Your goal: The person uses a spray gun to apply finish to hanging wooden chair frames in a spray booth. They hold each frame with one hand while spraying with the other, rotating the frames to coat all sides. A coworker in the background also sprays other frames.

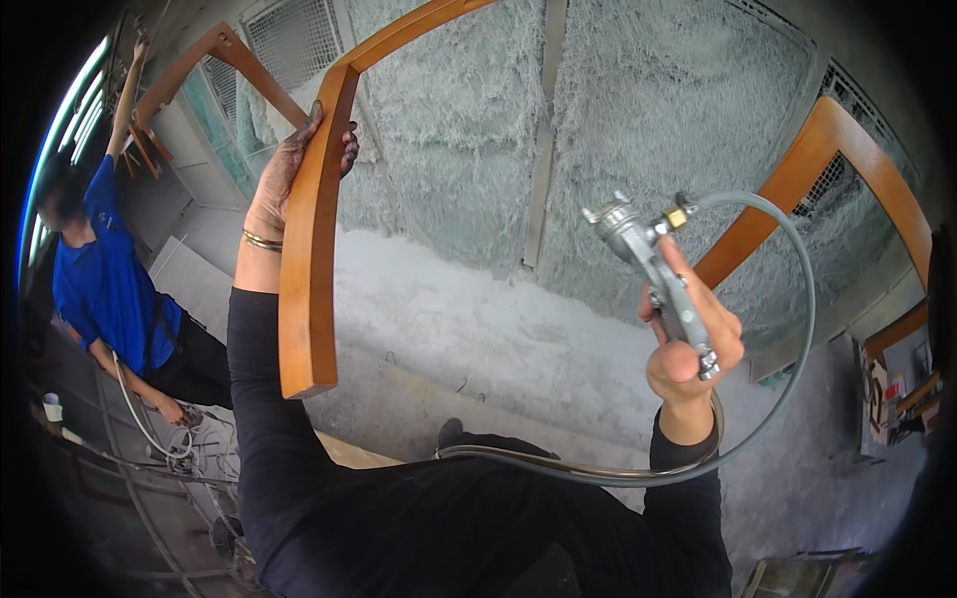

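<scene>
My left hand (287, 167) is closed around an orange-brown wooden frame part (315, 219), which hangs upright in front of me and bends over at its top. Dark stains cover the fingers of that hand. In my right hand (706, 334) is a metal spray gun (658, 261), its nozzle pointing up and left, apart from the wood. From the brass fitting on the gun a grey hose (805, 289) loops out to the right and back across my waist. I cannot see whether the trigger is pressed.
Pale fibrous filter panels (449, 110) line the wall ahead. Another curved wooden frame (832, 140) hangs on the right, one more (214, 50) at upper left. A co-worker in a blue shirt (115, 269) stands at left, one arm raised. A cluttered shelf (877, 399) stands far right.
</scene>
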### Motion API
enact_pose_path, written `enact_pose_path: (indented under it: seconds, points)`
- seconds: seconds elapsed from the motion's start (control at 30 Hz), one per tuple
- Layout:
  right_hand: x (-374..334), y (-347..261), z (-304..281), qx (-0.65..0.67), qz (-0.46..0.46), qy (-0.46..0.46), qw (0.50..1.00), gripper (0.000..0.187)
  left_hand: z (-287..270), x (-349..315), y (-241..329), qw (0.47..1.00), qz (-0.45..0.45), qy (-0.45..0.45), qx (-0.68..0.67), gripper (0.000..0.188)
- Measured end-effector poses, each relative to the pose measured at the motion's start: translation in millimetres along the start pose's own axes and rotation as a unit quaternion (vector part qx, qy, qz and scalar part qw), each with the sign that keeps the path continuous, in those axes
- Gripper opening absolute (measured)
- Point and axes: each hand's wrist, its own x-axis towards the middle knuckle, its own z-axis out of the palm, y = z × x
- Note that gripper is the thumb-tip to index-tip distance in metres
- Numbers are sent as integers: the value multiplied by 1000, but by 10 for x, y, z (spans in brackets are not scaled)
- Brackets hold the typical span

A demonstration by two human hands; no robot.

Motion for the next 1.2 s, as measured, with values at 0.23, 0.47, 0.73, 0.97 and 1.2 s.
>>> enact_pose_path:
  seconds: [0.23, 0.47, 0.73, 0.97, 1.2]
  points:
    - [201, -19, 194, -11, -23, -71, 997, 84, 25, -54, 22, 999, 15, 41, -27, 43]
    - [341, 238, 64, -18, 51, 53, 997, 76, 16, -99, 33, 999, 23, 46, -11, 44]
    - [206, 205, -129, -27, 80, 89, 992, 85, -52, -64, 57, 1000, 18, 16, 8, 44]
    - [326, 222, -192, -33, 96, 131, 986, 83, -117, -26, 63, 1000, 16, 24, -7, 44]
    - [309, 221, 341, 38, 42, -13, 998, 82, -155, 12, 51, 999, 33, 27, -12, 45]
